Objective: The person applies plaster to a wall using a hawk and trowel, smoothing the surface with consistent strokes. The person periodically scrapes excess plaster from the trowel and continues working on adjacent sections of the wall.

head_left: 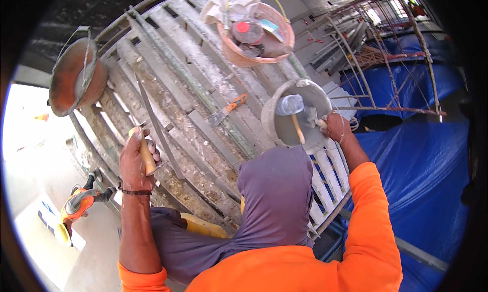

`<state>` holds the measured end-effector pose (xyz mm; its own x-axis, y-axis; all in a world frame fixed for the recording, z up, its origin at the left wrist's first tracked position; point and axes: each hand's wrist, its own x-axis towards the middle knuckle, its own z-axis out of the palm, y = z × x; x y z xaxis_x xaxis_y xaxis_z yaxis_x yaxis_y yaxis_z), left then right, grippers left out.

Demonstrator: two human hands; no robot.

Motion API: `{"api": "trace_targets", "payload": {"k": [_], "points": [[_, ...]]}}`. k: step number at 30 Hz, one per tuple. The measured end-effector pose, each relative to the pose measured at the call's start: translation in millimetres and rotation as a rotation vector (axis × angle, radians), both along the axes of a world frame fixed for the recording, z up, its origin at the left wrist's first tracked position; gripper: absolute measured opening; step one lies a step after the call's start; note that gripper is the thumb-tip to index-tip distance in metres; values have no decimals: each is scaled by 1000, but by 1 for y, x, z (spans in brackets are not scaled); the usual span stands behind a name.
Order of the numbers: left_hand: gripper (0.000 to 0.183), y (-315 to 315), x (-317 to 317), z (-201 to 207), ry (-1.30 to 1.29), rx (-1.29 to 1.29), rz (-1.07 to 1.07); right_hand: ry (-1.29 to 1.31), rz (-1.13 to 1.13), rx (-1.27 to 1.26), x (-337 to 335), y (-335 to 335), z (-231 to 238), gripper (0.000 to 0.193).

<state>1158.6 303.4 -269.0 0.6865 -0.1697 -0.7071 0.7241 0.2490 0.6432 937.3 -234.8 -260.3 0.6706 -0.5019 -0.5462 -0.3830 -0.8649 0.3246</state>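
Note:
My left hand (136,160) is closed round the wooden handle (148,155) of a plastering trowel, whose long thin steel blade (156,120) is turned edge-on above the planks. At the rim of a grey bucket (268,114), my right hand (339,127) grips the pale handle of a small trowel (322,123). That trowel's blade reaches inside the bucket, over grey wet mix (284,132). A clear plastic cup (290,104) and a wooden stick (298,128) also lie in it; whether they are joined I cannot tell. Between my hands, a scraper with an orange handle (236,103) rests on the planks.
Spattered planks with gaps form the platform (203,89). An orange bucket (76,84) tilts at its left edge. An orange basin (256,58) holds a red-capped bottle (248,32). Scaffold frames (391,53) and blue sheeting (406,160) are right. Another person (76,208) is lower left.

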Motion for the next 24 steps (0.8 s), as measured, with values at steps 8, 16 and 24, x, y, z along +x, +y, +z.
{"api": "trace_targets", "payload": {"k": [8,16,24], "points": [[30,22,2,-17,-40,195,-25,-796,-35,-250,15,25,53,28],[26,-4,4,-41,-365,531,-263,-681,227,650,80,170,53,23],[31,22,-21,-21,-458,616,-286,-407,42,442,96,175,-4,33]]}}
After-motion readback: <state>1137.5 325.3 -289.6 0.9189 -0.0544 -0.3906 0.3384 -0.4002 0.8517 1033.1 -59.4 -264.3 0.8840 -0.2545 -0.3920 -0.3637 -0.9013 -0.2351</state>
